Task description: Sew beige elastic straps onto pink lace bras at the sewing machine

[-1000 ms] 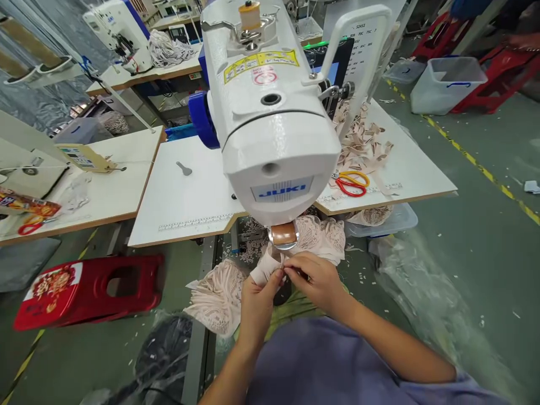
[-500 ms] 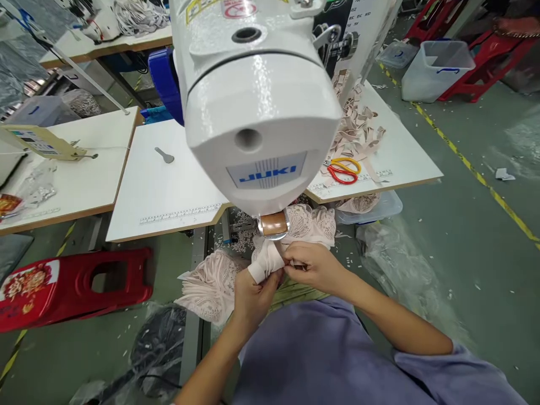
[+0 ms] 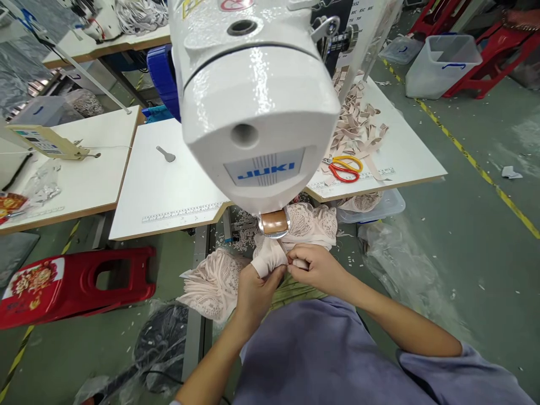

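Observation:
Directly ahead looms a white sewing machine head point(image 3: 261, 112). Below its front end, my left hand point(image 3: 256, 289) is closed on a pale pink strip of fabric point(image 3: 268, 260), which bends over the fingers. My right hand point(image 3: 316, 265) pinches the same fabric from the right, its fingertips close to my left thumb. The strip runs up toward pale pink lace bra pieces point(image 3: 312, 222) lying under the machine. More lace pieces point(image 3: 215, 284) are bunched to the left of my left hand. The machine's needle area is hidden behind its head.
Scissors with red and yellow handles point(image 3: 346, 167) lie on the right tabletop point(image 3: 409, 152) near a heap of pale pink straps point(image 3: 358, 124). On the left tabletop point(image 3: 169, 191) is a small grey metal tool point(image 3: 166, 154). A red stool point(image 3: 80, 284) stands at the left.
Both hands remain on the fabric strip, shifted only slightly. The strip's folds have moved a little between the fingers, and the whole view has tilted slightly.

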### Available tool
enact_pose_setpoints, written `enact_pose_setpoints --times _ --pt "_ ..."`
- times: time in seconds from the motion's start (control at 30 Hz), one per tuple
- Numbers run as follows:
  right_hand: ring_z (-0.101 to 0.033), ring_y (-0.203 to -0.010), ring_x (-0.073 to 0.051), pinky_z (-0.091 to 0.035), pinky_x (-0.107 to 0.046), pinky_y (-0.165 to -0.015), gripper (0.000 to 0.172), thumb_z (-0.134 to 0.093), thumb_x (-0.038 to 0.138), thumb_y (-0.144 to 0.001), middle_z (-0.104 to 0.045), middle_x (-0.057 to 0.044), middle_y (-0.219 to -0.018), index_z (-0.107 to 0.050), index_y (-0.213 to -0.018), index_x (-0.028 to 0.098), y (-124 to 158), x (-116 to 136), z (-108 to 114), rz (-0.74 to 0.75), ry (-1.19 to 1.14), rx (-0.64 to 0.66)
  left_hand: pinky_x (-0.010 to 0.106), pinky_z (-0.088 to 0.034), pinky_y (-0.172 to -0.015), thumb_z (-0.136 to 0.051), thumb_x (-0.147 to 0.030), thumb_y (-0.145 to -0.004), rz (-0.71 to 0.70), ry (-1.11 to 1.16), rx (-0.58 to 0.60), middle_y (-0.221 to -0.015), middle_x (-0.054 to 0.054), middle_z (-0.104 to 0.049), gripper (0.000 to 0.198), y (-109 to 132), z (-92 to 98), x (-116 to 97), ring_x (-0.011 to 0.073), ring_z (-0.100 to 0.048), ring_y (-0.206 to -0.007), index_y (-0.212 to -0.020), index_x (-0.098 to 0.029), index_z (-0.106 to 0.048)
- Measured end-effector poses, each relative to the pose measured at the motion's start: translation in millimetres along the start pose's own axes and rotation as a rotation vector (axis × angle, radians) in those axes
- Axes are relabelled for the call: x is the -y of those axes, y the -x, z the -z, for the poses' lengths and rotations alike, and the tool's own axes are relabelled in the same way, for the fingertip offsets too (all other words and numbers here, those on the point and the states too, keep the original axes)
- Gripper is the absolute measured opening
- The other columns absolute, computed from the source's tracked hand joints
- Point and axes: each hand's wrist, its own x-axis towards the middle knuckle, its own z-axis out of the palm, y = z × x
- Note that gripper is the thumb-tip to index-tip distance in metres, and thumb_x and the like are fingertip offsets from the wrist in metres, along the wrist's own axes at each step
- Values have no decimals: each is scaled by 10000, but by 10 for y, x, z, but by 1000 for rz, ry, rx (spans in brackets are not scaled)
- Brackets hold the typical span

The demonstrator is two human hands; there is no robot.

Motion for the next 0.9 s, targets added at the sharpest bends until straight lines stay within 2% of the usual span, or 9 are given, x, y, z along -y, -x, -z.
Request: enact_pose_setpoints --times 0.1,0.27,0.37,0.5,0.63,0.73,0.9 --pt "-447 -551 -99 -335 -211 -517 112 -548 220 -820 -572 25 -651 -640 -767 187 13 -8 91 -131 -110 48 290 -504 -759 -634 -327 -836 -26 -84 7 -764 49 -709 205 -16 20 31 220 -648 -786 -860 -161 -751" --pt "-367 -509 -88 -309 -223 -491 120 -547 288 -853 -559 36 -688 -622 -896 205 69 -16 231 -331 -164 23 323 -481 -827 -539 -349 -909 -61 -163 193 -896 68 -704 260 -98 113 -53 213 -618 -862 -951 -153 -704" --pt "-387 -540 -91 -314 -228 -511 86 -554 286 -849 -547 45 -726 -537 -900 220 103 -1 245 -319 -136 13 330 -473 -847 -535 -324 -906 -87 -185 216 -913 66 -690 227 -107 129 -124 209 -613 -878 -943 -158 -685" --pt "-387 -533 -102 -285 -234 -520 70 -537 243 -858 -438 82 -605 -469 -851 227 112 42 227 -286 -58 64 328 -485 -835 -538 -304 -906 -103 -204 214 -870 54 -690 213 -59 105 -161 212 -624 -872 -955 -163 -689" --pt "-402 -541 -104 -280 -239 -546 95 -540 200 -846 -428 86 -594 -450 -823 222 88 112 218 -240 -18 100 316 -478 -864 -535 -285 -919 -102 -216 226 -980 60 -715 237 -24 76 -158 211 -629 -950 -1047 -176 -702" --pt "-438 -566 -111 -290 -239 -564 83 -554 190 -840 -464 77 -615 -475 -841 217 54 160 236 -233 -9 127 286 -476 -821 -543 -289 -907 -76 -195 236 -943 47 -714 238 -41 70 -158 190 -623 -898 -1036 -166 -702" --pt "-558 -715 -155 -353 -262 -653 109 -579 249 -869 -651 1 -805 -623 -958 205 -25 148 289 -233 37 219 234 -400 -591 -579 -337 -833 53 -203 229 -662 -3 -616 224 -99 115 -187 130 -505 -620 -771 -143 -672"
